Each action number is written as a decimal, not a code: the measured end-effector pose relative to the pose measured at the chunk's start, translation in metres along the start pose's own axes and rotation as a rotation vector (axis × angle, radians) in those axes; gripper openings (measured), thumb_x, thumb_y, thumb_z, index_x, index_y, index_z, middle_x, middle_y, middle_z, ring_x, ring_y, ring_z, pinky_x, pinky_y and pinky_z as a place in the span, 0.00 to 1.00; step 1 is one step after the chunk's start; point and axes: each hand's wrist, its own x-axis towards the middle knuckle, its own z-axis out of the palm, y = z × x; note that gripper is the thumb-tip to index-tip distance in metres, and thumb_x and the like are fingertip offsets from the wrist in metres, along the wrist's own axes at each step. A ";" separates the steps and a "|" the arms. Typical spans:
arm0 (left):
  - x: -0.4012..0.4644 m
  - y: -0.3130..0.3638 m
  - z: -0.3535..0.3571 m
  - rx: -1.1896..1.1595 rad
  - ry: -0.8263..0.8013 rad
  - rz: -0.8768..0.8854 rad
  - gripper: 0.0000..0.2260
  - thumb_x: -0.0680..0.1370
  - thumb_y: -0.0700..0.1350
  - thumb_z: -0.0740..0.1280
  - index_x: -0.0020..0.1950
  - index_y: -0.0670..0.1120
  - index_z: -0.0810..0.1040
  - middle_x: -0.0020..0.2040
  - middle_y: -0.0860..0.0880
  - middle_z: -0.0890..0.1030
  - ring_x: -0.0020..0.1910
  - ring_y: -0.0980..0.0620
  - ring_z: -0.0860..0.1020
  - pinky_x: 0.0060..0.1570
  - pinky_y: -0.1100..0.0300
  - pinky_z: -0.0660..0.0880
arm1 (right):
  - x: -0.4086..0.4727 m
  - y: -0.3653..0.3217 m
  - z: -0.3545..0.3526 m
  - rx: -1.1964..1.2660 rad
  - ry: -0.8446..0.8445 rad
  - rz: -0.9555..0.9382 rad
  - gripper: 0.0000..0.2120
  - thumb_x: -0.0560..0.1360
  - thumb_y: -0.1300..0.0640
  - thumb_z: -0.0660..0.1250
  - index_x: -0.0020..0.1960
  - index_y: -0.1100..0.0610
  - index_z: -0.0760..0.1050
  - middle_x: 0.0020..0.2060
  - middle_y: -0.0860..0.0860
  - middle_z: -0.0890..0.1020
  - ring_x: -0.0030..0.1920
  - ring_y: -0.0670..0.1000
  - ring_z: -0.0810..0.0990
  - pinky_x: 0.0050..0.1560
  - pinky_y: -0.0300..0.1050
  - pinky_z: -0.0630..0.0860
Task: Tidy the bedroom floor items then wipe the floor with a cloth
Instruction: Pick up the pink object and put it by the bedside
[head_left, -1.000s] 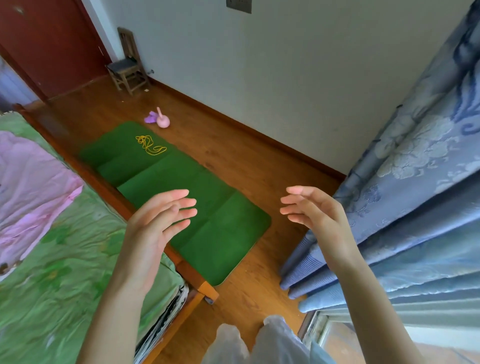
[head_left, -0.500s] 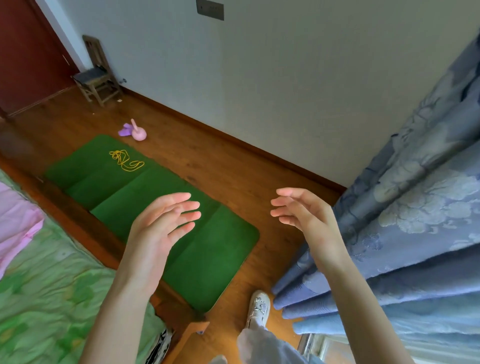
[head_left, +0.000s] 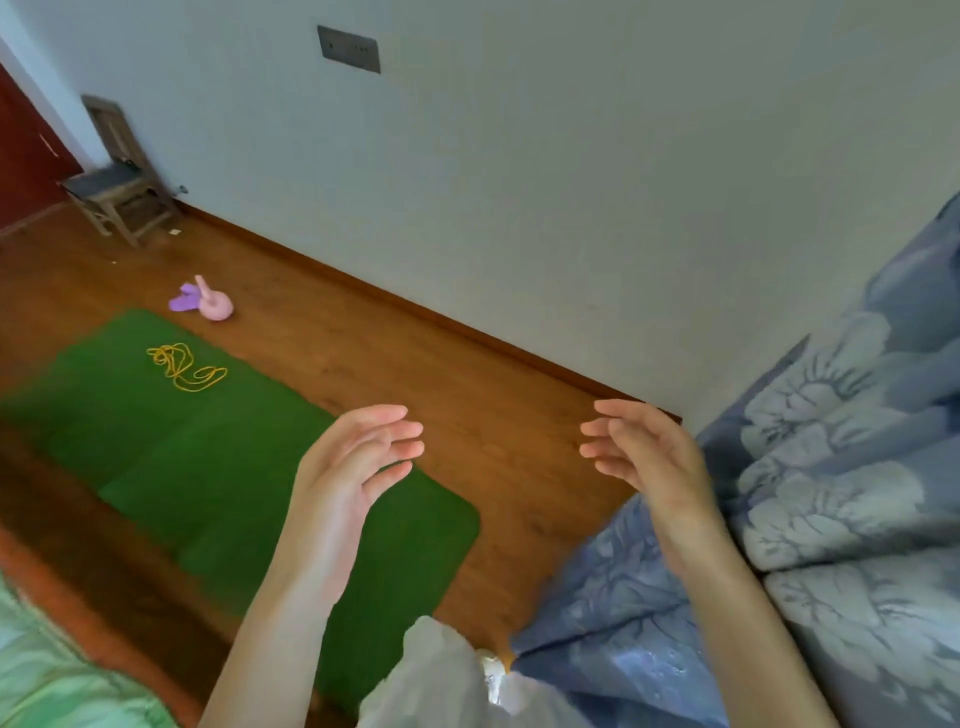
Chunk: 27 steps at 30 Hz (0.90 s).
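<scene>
Two hands: left hand (head_left: 353, 467), right hand (head_left: 644, 452), both near centre. One green mat (head_left: 208, 467) on the floor, left. One yellow cord (head_left: 184, 366), far end of the mat. One pink toy (head_left: 215, 306) and one purple item (head_left: 183, 302), touching, far left. One chair (head_left: 122, 192), far left by the wall. One wall plate (head_left: 349, 49), far. One blue curtain (head_left: 831, 493), right.

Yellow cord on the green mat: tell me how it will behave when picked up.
The yellow cord lies in loose, tangled loops, so it is probably floppy and will dangle. It looks thin, so likely light. Loops may snag; the mat looks fuzzy.
</scene>
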 end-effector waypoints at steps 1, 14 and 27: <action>0.007 -0.001 0.006 -0.003 -0.014 -0.010 0.12 0.69 0.45 0.64 0.51 0.45 0.79 0.47 0.46 0.83 0.49 0.48 0.82 0.47 0.62 0.79 | 0.006 0.000 -0.005 0.005 0.014 0.001 0.09 0.78 0.65 0.59 0.50 0.56 0.77 0.41 0.52 0.83 0.38 0.47 0.82 0.39 0.37 0.78; 0.131 -0.004 0.093 0.035 -0.167 -0.049 0.08 0.77 0.36 0.61 0.49 0.45 0.79 0.44 0.47 0.84 0.45 0.51 0.82 0.44 0.65 0.77 | 0.102 0.007 -0.051 0.037 0.182 0.039 0.10 0.77 0.66 0.60 0.49 0.56 0.77 0.41 0.53 0.83 0.38 0.48 0.82 0.38 0.36 0.79; 0.309 0.013 0.168 0.077 -0.262 -0.053 0.10 0.79 0.35 0.58 0.51 0.44 0.78 0.42 0.50 0.83 0.43 0.53 0.81 0.44 0.65 0.78 | 0.246 -0.004 -0.074 0.001 0.317 0.125 0.10 0.78 0.66 0.59 0.51 0.58 0.78 0.44 0.55 0.83 0.43 0.53 0.82 0.44 0.43 0.78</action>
